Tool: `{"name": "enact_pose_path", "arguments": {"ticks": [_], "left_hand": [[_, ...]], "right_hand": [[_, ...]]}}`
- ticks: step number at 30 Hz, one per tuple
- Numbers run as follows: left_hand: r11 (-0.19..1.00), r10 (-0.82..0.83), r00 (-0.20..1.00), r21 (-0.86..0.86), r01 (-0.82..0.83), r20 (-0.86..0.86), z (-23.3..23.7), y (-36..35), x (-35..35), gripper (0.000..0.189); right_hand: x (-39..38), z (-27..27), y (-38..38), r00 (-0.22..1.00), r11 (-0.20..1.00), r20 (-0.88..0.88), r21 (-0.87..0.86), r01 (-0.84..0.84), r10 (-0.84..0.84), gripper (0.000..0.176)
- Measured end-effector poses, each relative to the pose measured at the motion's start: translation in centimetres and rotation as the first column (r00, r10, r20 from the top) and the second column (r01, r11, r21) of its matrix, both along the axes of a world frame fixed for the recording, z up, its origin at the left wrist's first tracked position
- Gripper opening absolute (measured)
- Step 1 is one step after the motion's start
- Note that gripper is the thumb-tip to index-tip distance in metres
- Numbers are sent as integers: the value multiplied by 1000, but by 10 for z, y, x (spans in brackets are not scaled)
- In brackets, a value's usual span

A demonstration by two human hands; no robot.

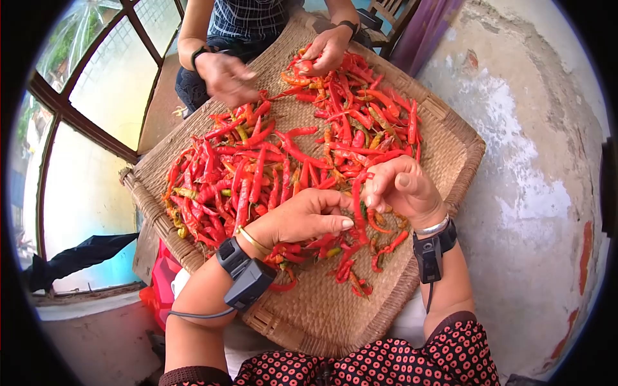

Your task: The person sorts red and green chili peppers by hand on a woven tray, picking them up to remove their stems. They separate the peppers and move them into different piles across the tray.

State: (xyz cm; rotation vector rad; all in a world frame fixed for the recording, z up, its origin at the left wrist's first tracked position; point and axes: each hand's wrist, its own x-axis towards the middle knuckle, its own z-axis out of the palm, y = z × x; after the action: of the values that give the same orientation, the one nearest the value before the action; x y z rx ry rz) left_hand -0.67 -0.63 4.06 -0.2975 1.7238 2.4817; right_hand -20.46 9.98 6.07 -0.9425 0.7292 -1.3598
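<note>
A long red chili pepper point(358, 209) hangs upright between my hands, above the woven tray point(380, 309). My right hand point(407, 192) has curled fingers pinching at its upper end. Just to the left, my left hand point(302, 215) reaches toward the same pepper, thumb stretched out and apart from the fingers; its fingertips are partly hidden beside the pepper. Under and around both hands lie heaps of red chili peppers point(222, 167), some orange or greenish. A few loose peppers point(389, 249) rest below my right hand.
Across the tray sits a person whose one hand point(225, 77) is motion-blurred and whose other hand point(327, 51) is over the peppers. A plastered wall point(515, 167) stands at the right, windows point(90, 193) at the left. A red bag point(164, 283) is beside the tray.
</note>
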Motion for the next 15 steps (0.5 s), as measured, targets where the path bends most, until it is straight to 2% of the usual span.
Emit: {"name": "enact_pose_path", "arguments": {"ticks": [2,3,5,7,9,10,11,12,13,15], "left_hand": [[1000,-17,999,2,17,-38,-10,3,-2,23],[999,-36,996,4,36,-76,-12,4,-3,20],[999,-46,998,-11,46,-44,-8,5,-2,18],[992,-122,991,-33,124,47,-6,-1,-1,18],[984,66,993,-170,-48,100,1,-8,0,20],[968,221,972,-141,-208,84,0,-15,-1,22],[925,372,925,-110,-363,76,0,-22,-1,25],[833,551,834,54,-551,20,4,-22,-6,30],[686,710,704,226,-691,-5,8,-21,-11,37],[668,727,686,247,-702,-16,-8,-35,-4,43]], "right_hand": [[0,-2,0,993,994,-56,10,-108,108,42],[1,-3,0,993,994,-56,9,-108,108,42],[5,-4,-1,991,995,-90,-7,-104,103,41],[13,-1,-2,997,999,-55,-16,-50,49,40],[17,5,-4,989,986,31,90,144,-147,38],[15,6,-4,977,964,-77,163,211,-200,36],[15,3,-6,977,964,-72,163,208,-199,36],[14,-2,-9,924,936,-338,230,267,-181,34],[14,-7,-11,804,899,-580,273,341,-129,32],[16,-24,-12,718,945,-696,222,239,-18,27]]}}
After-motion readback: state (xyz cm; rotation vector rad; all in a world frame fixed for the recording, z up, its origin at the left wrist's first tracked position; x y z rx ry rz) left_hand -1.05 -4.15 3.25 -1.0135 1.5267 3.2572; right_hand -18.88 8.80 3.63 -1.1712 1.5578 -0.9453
